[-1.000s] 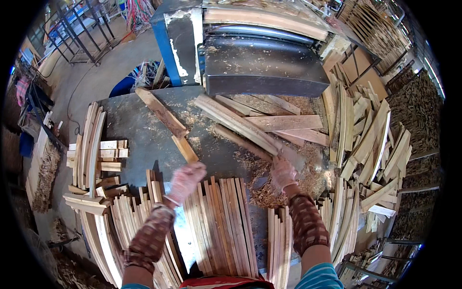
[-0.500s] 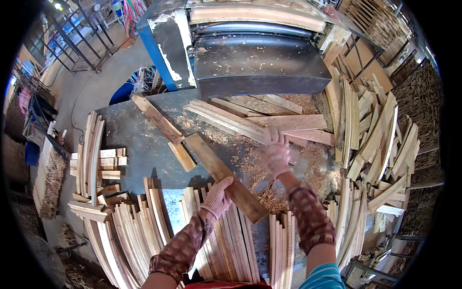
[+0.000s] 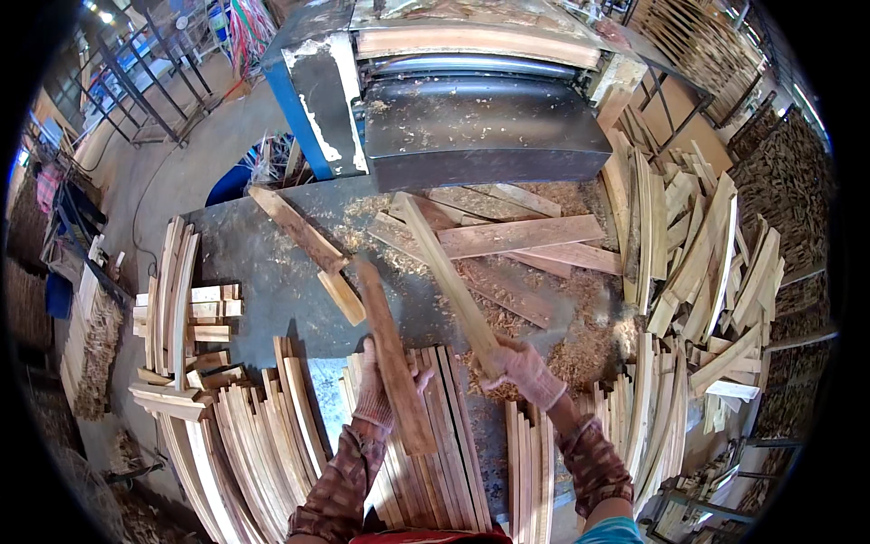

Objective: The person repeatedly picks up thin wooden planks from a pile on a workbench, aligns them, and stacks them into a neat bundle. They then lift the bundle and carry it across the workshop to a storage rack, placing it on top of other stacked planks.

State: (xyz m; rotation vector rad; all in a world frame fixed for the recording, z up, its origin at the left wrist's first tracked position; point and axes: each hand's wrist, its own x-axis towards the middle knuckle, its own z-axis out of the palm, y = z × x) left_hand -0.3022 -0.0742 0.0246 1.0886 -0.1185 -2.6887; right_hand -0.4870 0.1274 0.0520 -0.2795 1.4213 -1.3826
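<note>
My gloved left hand (image 3: 372, 399) is closed around a brown wooden board (image 3: 390, 354), thumb and fingers on opposite edges. The board tilts slightly over the row of strips at the table's near edge. My gloved right hand (image 3: 530, 374) grips the near end of a long, pale wooden strip (image 3: 446, 276). The strip's far end reaches up to the machine's dark bed. Beyond it, several loose boards (image 3: 526, 238) lie crossed over one another among shavings (image 3: 580, 299). Left of the held board, a longer plank (image 3: 299, 228) and a short piece (image 3: 342, 297) rest on the dark table (image 3: 245, 236).
A planer-like machine (image 3: 485, 122) with a metal roller stands at the far side. Upright rows of strips (image 3: 263, 426) line the near edge. Heaped wood offcuts (image 3: 707, 245) bound the right side, and stacked pieces (image 3: 172, 299) sit at the left.
My right hand has taken hold of a pale strip from the loose pile and drawn it nearer. My left hand has shifted left, turning its board more upright in view.
</note>
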